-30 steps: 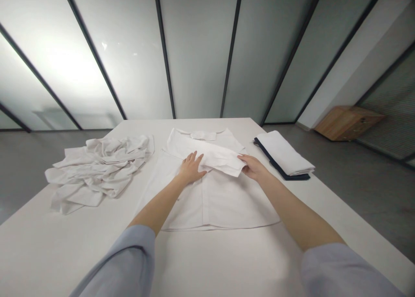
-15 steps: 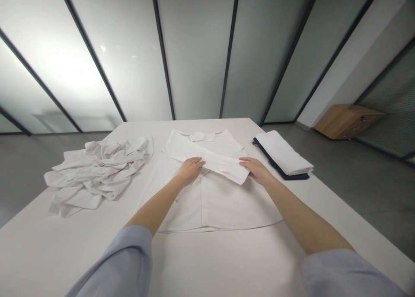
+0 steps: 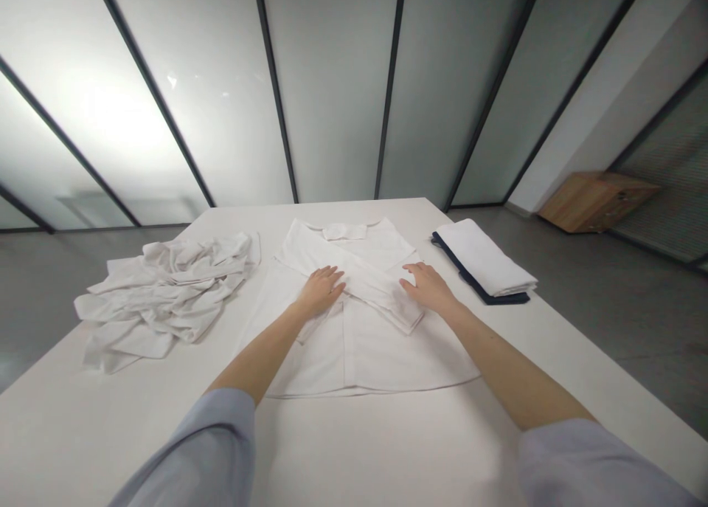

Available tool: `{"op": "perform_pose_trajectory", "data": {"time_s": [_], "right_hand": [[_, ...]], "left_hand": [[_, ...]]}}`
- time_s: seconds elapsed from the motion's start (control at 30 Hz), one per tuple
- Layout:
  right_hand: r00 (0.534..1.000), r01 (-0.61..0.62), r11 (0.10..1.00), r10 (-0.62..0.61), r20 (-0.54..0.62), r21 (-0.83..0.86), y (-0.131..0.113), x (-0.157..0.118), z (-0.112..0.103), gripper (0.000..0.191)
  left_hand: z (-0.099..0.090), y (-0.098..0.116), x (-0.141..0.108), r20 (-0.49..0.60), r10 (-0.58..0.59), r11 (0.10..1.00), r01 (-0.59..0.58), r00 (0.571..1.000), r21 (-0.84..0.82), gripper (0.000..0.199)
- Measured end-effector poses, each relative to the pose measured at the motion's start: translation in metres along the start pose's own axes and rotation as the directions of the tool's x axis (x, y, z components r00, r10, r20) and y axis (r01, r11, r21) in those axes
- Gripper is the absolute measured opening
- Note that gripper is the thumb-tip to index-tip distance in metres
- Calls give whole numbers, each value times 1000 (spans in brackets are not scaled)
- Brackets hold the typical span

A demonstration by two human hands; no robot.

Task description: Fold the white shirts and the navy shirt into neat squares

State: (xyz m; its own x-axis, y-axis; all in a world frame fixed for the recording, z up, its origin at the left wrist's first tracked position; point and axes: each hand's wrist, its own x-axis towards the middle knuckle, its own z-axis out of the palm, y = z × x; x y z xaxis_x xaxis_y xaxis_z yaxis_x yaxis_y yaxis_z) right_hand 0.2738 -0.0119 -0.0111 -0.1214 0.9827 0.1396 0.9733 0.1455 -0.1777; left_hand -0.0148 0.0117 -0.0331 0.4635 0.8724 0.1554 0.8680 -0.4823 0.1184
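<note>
A white shirt (image 3: 354, 359) lies flat on the table, its collar at the far end and its hem toward me. Both sleeves are folded in over the body and cross near the middle, the upper sleeve (image 3: 381, 289) running down to the right. On the shirt's left part rests my left hand (image 3: 321, 291), fingers stretched out at the sleeve's edge. My right hand (image 3: 428, 285) is at the upper sleeve's right edge, above the cuff, fingers apart and curved, gripping nothing. Whether its fingertips touch the cloth I cannot tell.
Left on the white table (image 3: 387, 448) is a crumpled heap of white cloth (image 3: 177, 285). At the right edge lies a folded white garment (image 3: 484, 256) on a dark folded one (image 3: 506, 299). Frosted glass panels stand behind; a wooden cabinet (image 3: 597, 201) is on the floor at right.
My right hand has let go of the sleeve's end and moved slightly left. The sleeve's end has come down flat onto the shirt, nearer to me. My left hand has barely shifted.
</note>
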Motion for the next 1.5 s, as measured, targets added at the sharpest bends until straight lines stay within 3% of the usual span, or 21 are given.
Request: {"op": "perform_pose_trajectory", "data": {"time_s": [0.1, 0.2, 0.4, 0.9, 1.03, 1.17, 1.33, 1.5], "right_hand": [[988, 152, 988, -152, 32, -14, -18, -2, 14, 54], [978, 164, 985, -156, 137, -53, -24, -8, 33, 66], [973, 163, 986, -156, 171, -30, -13, -12, 46, 67], [975, 163, 986, -155, 160, -37, -14, -13, 45, 66], [977, 193, 979, -186, 102, -65, -21, -14, 37, 57], [948, 311, 947, -302, 102, -86, -37, -19, 24, 30], [923, 352, 934, -335, 189, -65, -49, -29, 9, 29], [920, 340, 940, -322, 221, -44, -51, -37, 8, 45]], "left_hand": [[1, -4, -4, 19, -163, 985, 162, 986, 55, 59], [4, -13, -14, 69, -235, 970, 230, 970, 74, 67], [9, -30, -30, 44, -209, 977, 206, 977, 52, 67], [7, -29, -30, 27, -199, 979, 197, 980, 48, 62], [-3, -17, -29, -46, -166, 985, 168, 985, 30, 45], [-16, 8, -31, 39, -175, 978, 170, 984, 118, 22], [-33, 31, -38, 175, -237, 961, 204, 956, 187, 34], [-40, 35, -44, 241, -242, 964, 207, 940, 165, 47]]}}
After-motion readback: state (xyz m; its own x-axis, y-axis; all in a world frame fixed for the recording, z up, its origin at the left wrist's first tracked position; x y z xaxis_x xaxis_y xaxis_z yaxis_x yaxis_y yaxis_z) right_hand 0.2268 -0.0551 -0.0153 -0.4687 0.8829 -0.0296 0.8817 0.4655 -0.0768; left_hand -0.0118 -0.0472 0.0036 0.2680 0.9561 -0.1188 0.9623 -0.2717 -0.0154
